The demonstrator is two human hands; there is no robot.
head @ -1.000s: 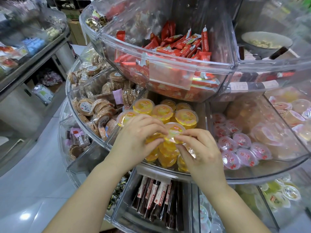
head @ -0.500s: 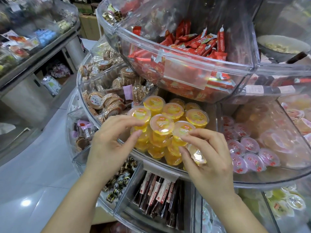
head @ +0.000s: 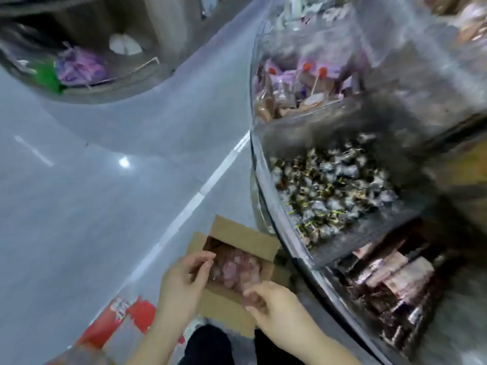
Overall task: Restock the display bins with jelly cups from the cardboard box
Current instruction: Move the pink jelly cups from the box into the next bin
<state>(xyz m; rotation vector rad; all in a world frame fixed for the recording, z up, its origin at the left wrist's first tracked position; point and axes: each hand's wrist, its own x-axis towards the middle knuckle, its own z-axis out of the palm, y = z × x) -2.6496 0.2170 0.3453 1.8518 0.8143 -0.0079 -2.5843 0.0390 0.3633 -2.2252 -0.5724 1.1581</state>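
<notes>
The cardboard box (head: 232, 275) sits open on the grey floor (head: 92, 206), hard against the foot of the clear display stand (head: 266, 196), and pinkish jelly cups (head: 237, 267) fill it. A moment ago we were up at the bin of yellow cups, settling them in place; now we look down and both hands are at the box, so we judge that batch placed and the next load about to be gathered.

Our left hand (head: 181, 283) hangs over the box's near-left edge, fingers loosely spread and empty. Our right hand (head: 271, 301) is at the box's near-right corner, fingers curled; whether it already holds a cup we cannot tell.

Motion blur smears everything. Beyond the box, the stand's low bin holds dark wrapped sweets (head: 334, 191), their kind unreadable. Left of the box lies red printed packaging (head: 123, 317), cut off.
</notes>
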